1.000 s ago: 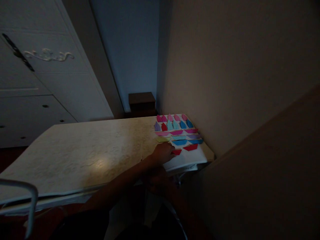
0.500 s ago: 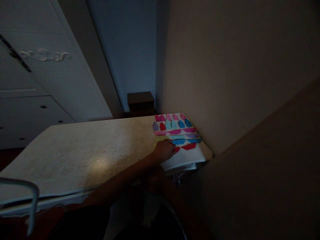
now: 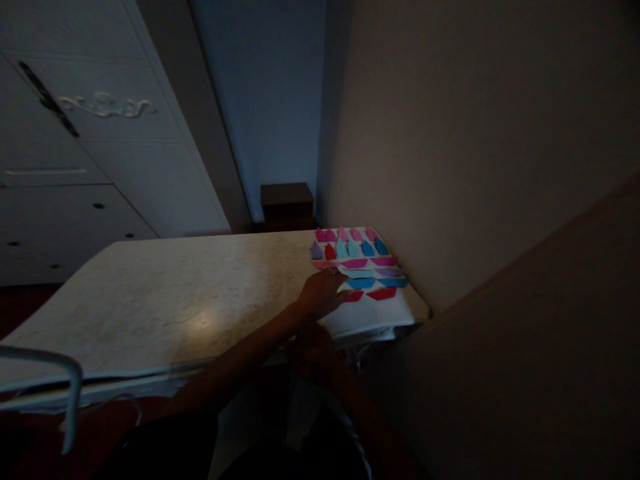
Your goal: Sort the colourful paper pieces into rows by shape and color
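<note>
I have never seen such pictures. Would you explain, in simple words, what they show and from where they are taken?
There is no machine: a person works bare-handed. Every picture comes from one camera worn on the head, looking forward and down. The left hand reaches over a marbled table, close to a red paper boat; the right hand is lower, in shadow near the table's front edge. At the table's right end, on a white sheet, are rows of colourful paper boats, with pointed, sail-like shapes behind them. Whether either hand holds something, I cannot tell.
</note>
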Demonstrator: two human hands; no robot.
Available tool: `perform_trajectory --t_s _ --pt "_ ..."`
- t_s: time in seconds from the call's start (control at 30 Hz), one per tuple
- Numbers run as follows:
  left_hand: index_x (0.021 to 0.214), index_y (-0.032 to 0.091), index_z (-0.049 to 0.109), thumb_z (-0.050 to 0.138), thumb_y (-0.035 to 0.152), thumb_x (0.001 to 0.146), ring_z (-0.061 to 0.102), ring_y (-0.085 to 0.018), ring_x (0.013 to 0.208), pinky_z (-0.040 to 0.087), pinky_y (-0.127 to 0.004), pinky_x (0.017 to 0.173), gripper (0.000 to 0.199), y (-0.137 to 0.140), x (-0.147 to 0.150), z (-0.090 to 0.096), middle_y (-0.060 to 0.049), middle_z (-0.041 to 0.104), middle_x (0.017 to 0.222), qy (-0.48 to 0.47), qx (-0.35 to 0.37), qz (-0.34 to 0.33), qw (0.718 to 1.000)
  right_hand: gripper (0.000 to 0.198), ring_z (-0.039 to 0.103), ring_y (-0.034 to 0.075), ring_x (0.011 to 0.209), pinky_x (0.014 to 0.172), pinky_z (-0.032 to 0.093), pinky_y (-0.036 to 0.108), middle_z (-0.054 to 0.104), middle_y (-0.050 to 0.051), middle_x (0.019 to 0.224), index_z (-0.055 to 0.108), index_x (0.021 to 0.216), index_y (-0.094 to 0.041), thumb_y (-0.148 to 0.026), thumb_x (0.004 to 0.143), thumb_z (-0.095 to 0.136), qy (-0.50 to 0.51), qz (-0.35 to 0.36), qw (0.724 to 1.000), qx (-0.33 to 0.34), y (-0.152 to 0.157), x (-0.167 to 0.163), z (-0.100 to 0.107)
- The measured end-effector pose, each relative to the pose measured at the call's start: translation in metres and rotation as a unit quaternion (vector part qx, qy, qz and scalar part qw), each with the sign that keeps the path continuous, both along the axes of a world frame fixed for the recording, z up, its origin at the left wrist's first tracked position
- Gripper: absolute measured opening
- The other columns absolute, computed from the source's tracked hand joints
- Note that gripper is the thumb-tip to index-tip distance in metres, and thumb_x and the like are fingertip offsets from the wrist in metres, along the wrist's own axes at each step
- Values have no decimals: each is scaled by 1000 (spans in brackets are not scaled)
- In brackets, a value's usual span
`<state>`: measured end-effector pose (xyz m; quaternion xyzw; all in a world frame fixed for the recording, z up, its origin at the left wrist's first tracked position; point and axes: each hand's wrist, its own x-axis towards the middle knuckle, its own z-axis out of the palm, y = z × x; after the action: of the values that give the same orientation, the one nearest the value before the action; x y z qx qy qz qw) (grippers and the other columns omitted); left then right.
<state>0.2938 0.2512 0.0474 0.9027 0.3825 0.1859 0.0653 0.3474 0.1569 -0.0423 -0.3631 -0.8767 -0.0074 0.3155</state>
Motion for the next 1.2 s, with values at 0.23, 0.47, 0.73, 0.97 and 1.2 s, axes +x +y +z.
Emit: perform_trajectory --t_s 0.23,0.47,0.73,0.97,1.2 --pt "110 17 65 54 30 89 57 -11 64 49 -26 67 27 -8 -97 -15 -4 66 87 -168 -17 86 982 19 57 16 68 68 39 29 67 3 68 69 80 -20 -25 90 54 65 1 991 -115 5 2 12" --pt "101 18 70 51 38 88 62 -15 69 50 -26 65 31 -34 -178 -42 -5 70 86 -221 -93 189 952 20 65 17 79 75 45 28 73 3 86 73 86 -22 -30 90 55 146 -26 949 -278 14 2 31" --pt "96 20 71 53 38 86 66 -17 78 52 -29 72 28 -39 -206 -55 -5 72 90 -263 -107 182 941 26 65 17 75 68 46 25 73 2 82 74 89 -20 -35 88 53 183 -62 922 -337 47 -27 40" --pt "94 19 70 54 34 86 65 -17 80 51 -29 75 24 -40 -207 -57 -5 72 90 -294 -146 159 931 25 66 17 77 70 47 25 73 2 84 74 89 -22 -35 89 52 178 -84 933 -301 64 -74 34" --pt "88 18 70 54 33 86 66 -17 81 52 -29 75 22 -43 -207 -54 -5 72 88 -323 -146 174 919 25 65 16 75 69 48 26 73 3 83 73 84 -20 -32 90 53 184 -72 938 -283 63 -78 34"
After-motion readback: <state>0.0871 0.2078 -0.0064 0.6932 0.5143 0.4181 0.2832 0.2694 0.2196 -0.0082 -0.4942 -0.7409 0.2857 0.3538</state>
